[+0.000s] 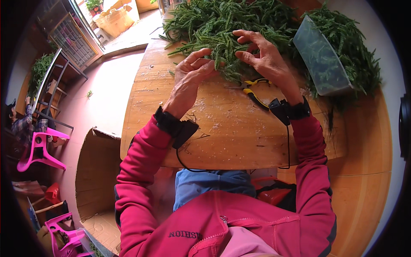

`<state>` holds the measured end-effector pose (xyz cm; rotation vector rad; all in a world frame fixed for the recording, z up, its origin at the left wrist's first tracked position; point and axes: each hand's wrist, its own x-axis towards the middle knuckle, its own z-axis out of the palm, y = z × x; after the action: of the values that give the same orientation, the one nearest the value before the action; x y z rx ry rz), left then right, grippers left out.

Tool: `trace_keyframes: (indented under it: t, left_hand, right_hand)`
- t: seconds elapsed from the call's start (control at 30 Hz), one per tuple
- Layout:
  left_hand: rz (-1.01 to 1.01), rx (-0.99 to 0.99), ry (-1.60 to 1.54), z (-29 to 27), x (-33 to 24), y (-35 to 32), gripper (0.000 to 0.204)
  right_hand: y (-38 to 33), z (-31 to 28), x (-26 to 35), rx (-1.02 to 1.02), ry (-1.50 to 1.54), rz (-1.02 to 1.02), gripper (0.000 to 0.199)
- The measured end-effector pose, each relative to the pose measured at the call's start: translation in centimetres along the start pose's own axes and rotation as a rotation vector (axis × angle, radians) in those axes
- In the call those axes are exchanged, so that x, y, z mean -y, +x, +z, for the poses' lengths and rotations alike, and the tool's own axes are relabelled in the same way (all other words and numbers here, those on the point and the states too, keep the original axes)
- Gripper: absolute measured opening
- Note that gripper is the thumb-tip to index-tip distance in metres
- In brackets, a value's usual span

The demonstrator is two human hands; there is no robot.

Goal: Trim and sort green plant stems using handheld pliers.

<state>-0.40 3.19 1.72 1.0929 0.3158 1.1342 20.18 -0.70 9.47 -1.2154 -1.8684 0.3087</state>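
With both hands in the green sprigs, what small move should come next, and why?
Probably draw one sprig free of the green pile: the left hand and right hand both pinch at its near edge, while the yellow-handled pliers lie untouched on the wooden table.

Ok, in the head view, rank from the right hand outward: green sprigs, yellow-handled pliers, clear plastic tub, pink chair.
1. Green sprigs: under the right hand, fingers in them.
2. Yellow-handled pliers: on the table just below that hand.
3. Clear plastic tub: farther right, among greenery.
4. Pink chair: far left, on the floor.
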Motion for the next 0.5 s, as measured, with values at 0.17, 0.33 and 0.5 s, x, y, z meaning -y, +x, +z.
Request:
trace_keyframes:
  t: [0.17,0.33,0.5]
  left_hand:
    - [-0.061,0.093,-0.097,-0.5,0.6,-0.3,0.033]
    - [-0.099,0.136,-0.139,-0.8,0.9,-0.4,0.031]
    - [-0.096,-0.106,0.017,0.9,-0.4,-0.3,0.029]
  right_hand:
    - [-0.1,-0.3,-1.2,0.117,0.14,0.147,0.03]
    - [0.0,-0.9,-0.3,0.156,0.153,0.207,0.027]
    - [-0.1,-1.2,-1.0,0.101,0.065,0.178,0.018]
